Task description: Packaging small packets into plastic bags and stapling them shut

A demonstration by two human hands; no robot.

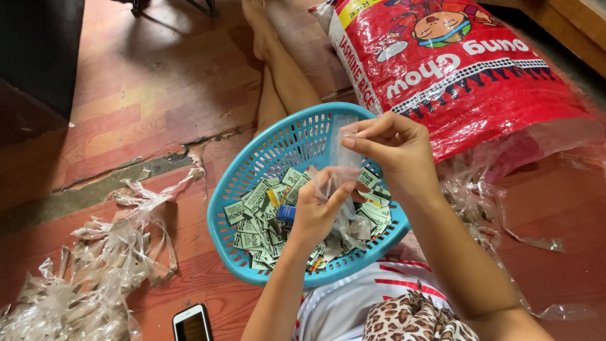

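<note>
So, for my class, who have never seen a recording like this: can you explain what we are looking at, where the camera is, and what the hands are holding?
There is no machine here. A person sits on a red wooden floor, and the one picture comes from a camera worn on their head, looking down at their own bare hands.

On their lap rests a blue plastic basket filled with small green and white printed packets. The left hand and right hand together pinch a strip of clear plastic wrapping above the basket.

To the left, on the floor, lies a pile of crumpled clear plastic scraps. More scraps lie on the right. Behind the basket is a large red printed sack. A phone lies at the bottom edge.
</note>
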